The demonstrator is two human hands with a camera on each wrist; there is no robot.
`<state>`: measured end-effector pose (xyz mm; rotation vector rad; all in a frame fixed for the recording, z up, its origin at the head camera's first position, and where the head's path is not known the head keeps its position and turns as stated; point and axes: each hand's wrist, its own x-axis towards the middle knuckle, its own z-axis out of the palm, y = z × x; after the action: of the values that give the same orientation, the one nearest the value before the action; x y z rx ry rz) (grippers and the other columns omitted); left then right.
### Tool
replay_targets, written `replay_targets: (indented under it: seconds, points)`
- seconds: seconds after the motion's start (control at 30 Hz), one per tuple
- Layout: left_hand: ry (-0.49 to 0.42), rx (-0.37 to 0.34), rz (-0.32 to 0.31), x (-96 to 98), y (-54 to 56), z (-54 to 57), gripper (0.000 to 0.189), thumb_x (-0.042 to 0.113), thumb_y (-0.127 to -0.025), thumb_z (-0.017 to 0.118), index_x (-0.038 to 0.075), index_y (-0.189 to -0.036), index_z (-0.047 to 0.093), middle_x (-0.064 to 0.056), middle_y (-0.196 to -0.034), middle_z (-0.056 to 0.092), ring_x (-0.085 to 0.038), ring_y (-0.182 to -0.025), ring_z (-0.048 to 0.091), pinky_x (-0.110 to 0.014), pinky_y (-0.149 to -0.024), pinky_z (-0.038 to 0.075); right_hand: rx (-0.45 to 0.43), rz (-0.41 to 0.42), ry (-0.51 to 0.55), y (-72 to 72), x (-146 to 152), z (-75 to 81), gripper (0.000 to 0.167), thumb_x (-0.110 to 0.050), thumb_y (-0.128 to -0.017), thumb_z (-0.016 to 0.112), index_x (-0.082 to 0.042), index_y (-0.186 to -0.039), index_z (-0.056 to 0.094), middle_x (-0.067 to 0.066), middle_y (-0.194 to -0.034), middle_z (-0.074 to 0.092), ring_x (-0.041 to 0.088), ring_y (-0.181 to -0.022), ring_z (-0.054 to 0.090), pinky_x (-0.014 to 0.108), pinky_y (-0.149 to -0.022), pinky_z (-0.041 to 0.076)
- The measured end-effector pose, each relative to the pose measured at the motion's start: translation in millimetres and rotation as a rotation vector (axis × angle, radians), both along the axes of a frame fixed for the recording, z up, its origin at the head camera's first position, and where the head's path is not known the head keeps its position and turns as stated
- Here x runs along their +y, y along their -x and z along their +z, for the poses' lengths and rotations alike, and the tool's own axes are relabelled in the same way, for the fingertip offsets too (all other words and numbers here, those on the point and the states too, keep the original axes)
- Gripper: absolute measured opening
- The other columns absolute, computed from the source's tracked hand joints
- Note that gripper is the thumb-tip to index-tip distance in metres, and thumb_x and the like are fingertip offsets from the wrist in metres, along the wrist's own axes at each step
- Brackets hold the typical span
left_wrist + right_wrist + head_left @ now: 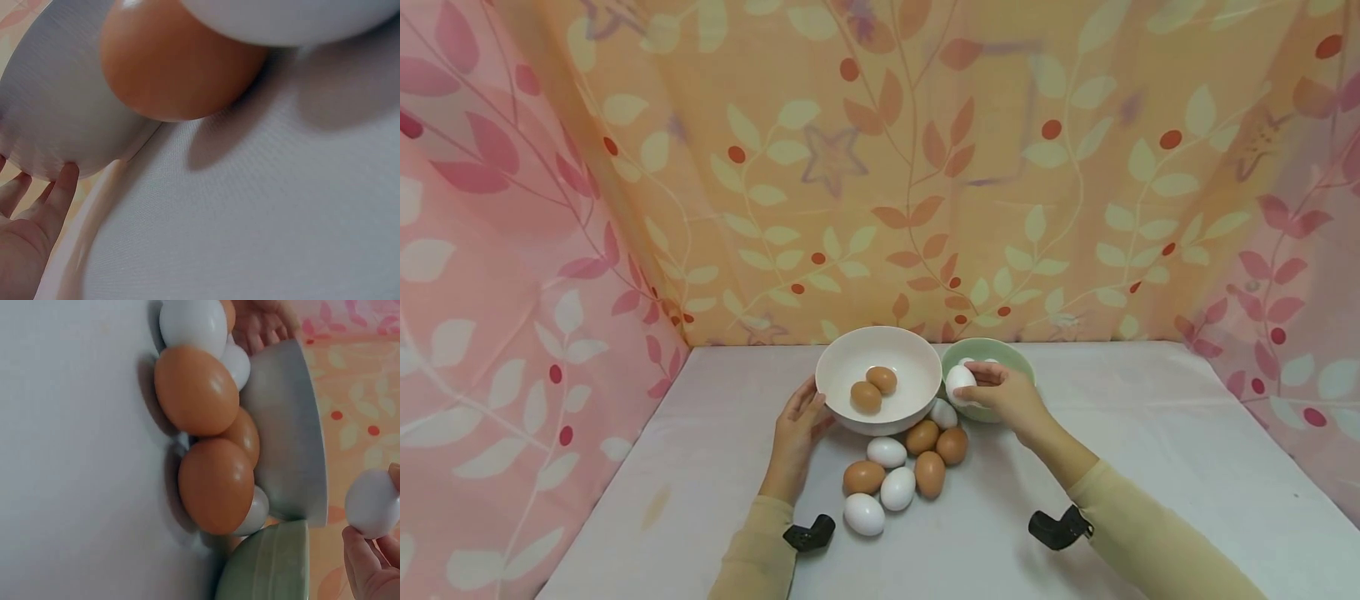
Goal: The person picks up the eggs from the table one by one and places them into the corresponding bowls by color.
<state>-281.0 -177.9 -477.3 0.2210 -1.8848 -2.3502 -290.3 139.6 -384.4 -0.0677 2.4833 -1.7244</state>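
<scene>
Head view shows the right hand (1009, 393) pinching a white egg (960, 383) above the green bowl (1021, 363); the left hand (797, 425) rests, spread, against the white bowl (917, 375). Should that pinch slip, the egg could drop and crack.
</scene>
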Motion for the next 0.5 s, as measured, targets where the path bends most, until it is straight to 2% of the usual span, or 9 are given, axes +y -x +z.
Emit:
replay_targets:
  seconds: [0.27, 0.5]
  points:
    - [-0.009, 0.005, 0.004, 0.2, 0.4, -0.9, 0.051, 0.023, -0.102, 0.057, 0.018, -0.15, 0.043, -0.005, -0.156, 0.043, -0.025, -0.132, 0.052, -0.027, -0.091, 0.056, 0.011, 0.01, 0.003, 21.3, 0, -3.1, 0.059, -0.02, -0.088, 0.074, 0.001, -0.14, 0.053, 0.021, -0.14, 0.058, 0.032, -0.128, 0.056, 0.04, -0.105, 0.05]
    - [0.007, -0.003, 0.002, 0.1, -0.3, 0.3, 0.052, 0.025, -0.102, 0.057, 0.018, -0.151, 0.042, -0.006, -0.157, 0.041, -0.026, -0.135, 0.051, -0.031, -0.096, 0.056, -0.023, -0.013, -0.028, 30.6, 3, -3.1, 0.059, -0.025, -0.088, 0.075, 0.0, -0.138, 0.055, 0.019, -0.139, 0.059, 0.029, -0.124, 0.058, 0.024, -0.092, 0.054]
